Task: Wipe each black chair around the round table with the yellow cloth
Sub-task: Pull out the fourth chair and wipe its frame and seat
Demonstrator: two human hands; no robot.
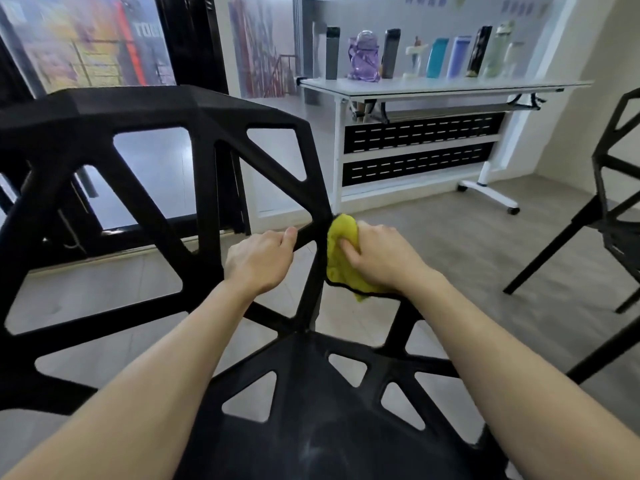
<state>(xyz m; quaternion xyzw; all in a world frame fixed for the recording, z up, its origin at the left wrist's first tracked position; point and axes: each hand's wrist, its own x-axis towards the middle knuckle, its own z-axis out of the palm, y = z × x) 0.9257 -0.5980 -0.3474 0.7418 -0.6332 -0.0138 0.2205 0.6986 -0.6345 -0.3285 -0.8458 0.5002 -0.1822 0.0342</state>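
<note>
Head view: nubby yellow cloth (341, 251), angular black chair (207, 140)

A white table (443, 87) carries a row of bottles (415, 53); two black chairs (207, 140) stand on the grey floor (450, 244).

Grey tiled floor (450, 244); white table (443, 86) with bottles (363, 57)

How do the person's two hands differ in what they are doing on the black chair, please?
The left hand grips a bare strut of the black chair, while the right hand holds the yellow cloth against the frame's edge. The left hand touches plastic directly; the right hand works through fabric. Both are curled and close together on the backrest.
</note>
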